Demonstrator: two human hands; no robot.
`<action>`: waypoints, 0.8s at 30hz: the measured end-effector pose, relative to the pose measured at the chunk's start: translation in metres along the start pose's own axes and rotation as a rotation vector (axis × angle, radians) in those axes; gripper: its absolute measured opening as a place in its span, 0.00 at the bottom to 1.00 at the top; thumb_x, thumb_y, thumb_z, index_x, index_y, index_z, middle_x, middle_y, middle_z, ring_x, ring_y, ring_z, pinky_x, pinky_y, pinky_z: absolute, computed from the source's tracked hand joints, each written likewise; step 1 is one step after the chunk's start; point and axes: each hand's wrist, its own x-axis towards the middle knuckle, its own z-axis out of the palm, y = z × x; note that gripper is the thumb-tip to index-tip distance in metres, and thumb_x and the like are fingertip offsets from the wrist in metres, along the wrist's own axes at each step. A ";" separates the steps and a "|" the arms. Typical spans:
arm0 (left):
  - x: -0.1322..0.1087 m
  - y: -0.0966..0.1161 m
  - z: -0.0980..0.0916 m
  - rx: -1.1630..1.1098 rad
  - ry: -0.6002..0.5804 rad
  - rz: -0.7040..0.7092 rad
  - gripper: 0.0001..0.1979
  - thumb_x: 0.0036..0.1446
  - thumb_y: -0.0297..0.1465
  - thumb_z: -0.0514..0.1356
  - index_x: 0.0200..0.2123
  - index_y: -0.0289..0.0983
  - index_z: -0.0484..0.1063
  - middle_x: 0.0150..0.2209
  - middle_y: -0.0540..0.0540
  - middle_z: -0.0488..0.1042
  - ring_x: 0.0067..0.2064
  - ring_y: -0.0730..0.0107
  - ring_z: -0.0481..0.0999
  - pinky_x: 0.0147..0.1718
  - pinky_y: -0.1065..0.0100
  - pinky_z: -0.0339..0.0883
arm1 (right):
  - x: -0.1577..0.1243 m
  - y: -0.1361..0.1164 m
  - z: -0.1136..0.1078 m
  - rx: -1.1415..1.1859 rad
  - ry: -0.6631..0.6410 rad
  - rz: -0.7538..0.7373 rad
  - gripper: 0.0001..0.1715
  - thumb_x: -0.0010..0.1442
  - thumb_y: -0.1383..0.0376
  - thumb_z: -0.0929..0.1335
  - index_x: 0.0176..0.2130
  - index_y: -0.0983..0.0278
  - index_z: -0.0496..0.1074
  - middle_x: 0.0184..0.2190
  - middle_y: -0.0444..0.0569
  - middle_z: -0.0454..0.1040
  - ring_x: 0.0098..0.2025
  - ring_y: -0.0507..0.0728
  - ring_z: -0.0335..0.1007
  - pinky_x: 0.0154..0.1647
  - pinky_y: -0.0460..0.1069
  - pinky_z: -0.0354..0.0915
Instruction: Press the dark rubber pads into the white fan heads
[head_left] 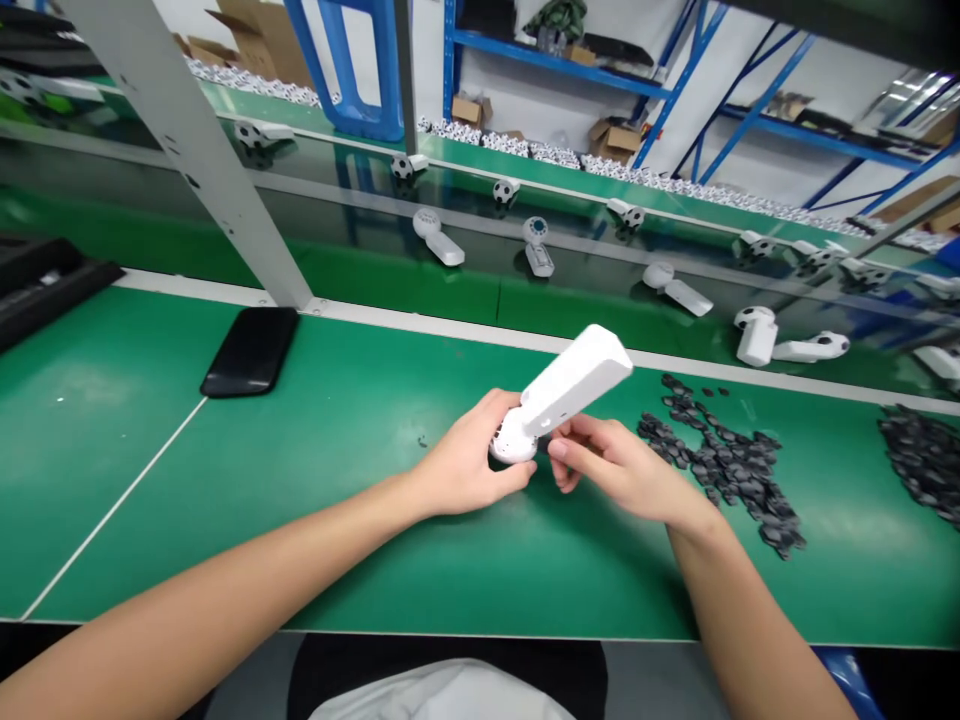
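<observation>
Two hands close on one white handheld fan [570,380]

The fan sits between both hands, above the near part of the green bench mat [225,520]. Its long axis slants from lower left to upper right, the flat white handle [581,375] pointing away from the person and the round slotted head [512,442] lying low and to the left.

The left hand [465,455] is the nearer to the head: its fingers are closed around it from the left, gripping it. The right hand [619,470] reaches in from the other side with its fingers curled, and the fingertips [559,450] sit at the neck where handle meets head. Whether they grip there or only touch, I cannot tell.

Right of the hands lies a loose pile of small black patches [720,470]. A black phone [250,352] lies well to the left. More white fans [439,238] sit on a dark glossy shelf [337,200] beyond the mat.
</observation>
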 end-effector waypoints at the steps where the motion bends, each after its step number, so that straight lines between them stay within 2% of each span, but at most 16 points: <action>1: 0.000 0.001 0.000 0.014 -0.014 0.017 0.26 0.55 0.28 0.66 0.56 0.42 0.65 0.52 0.44 0.72 0.50 0.57 0.76 0.50 0.59 0.70 | 0.001 0.002 0.002 0.064 0.003 0.026 0.18 0.71 0.50 0.68 0.42 0.62 0.74 0.32 0.48 0.78 0.34 0.57 0.77 0.37 0.51 0.76; 4: -0.002 0.003 -0.001 0.069 -0.049 0.051 0.27 0.53 0.26 0.64 0.57 0.43 0.66 0.53 0.44 0.71 0.50 0.57 0.77 0.49 0.59 0.71 | 0.005 0.009 0.009 0.215 0.056 0.078 0.18 0.66 0.51 0.73 0.46 0.63 0.78 0.33 0.49 0.80 0.37 0.58 0.80 0.36 0.51 0.78; 8: -0.002 0.004 -0.001 0.104 -0.020 0.032 0.26 0.55 0.28 0.64 0.57 0.43 0.65 0.53 0.43 0.71 0.49 0.56 0.77 0.49 0.58 0.72 | 0.010 0.012 0.018 0.300 0.174 0.085 0.17 0.62 0.53 0.77 0.42 0.64 0.80 0.33 0.50 0.81 0.36 0.58 0.81 0.38 0.52 0.79; 11: -0.002 0.004 -0.001 0.106 0.003 -0.001 0.25 0.56 0.30 0.64 0.57 0.43 0.65 0.53 0.44 0.71 0.48 0.56 0.78 0.50 0.56 0.73 | 0.013 0.012 0.022 0.313 0.222 0.050 0.17 0.62 0.53 0.77 0.43 0.63 0.80 0.33 0.49 0.81 0.34 0.58 0.80 0.39 0.53 0.79; 17: -0.001 0.004 -0.002 0.078 0.014 -0.022 0.26 0.55 0.29 0.64 0.57 0.44 0.66 0.52 0.45 0.72 0.49 0.56 0.77 0.50 0.57 0.73 | 0.011 0.013 0.014 0.225 0.098 -0.012 0.18 0.68 0.50 0.71 0.44 0.63 0.77 0.32 0.48 0.78 0.35 0.57 0.77 0.41 0.53 0.76; 20: -0.001 0.003 -0.003 0.115 -0.019 -0.011 0.27 0.54 0.30 0.65 0.57 0.43 0.65 0.53 0.45 0.71 0.48 0.57 0.77 0.49 0.57 0.73 | 0.010 0.013 0.011 0.219 0.070 0.050 0.18 0.65 0.50 0.74 0.39 0.63 0.79 0.30 0.48 0.79 0.33 0.58 0.79 0.38 0.53 0.77; 24: -0.001 0.003 -0.005 0.146 -0.062 0.037 0.28 0.55 0.30 0.64 0.59 0.42 0.64 0.55 0.42 0.70 0.49 0.56 0.77 0.48 0.57 0.73 | 0.012 0.015 0.012 0.278 0.107 0.110 0.17 0.60 0.52 0.78 0.37 0.63 0.82 0.28 0.49 0.82 0.31 0.59 0.81 0.36 0.52 0.79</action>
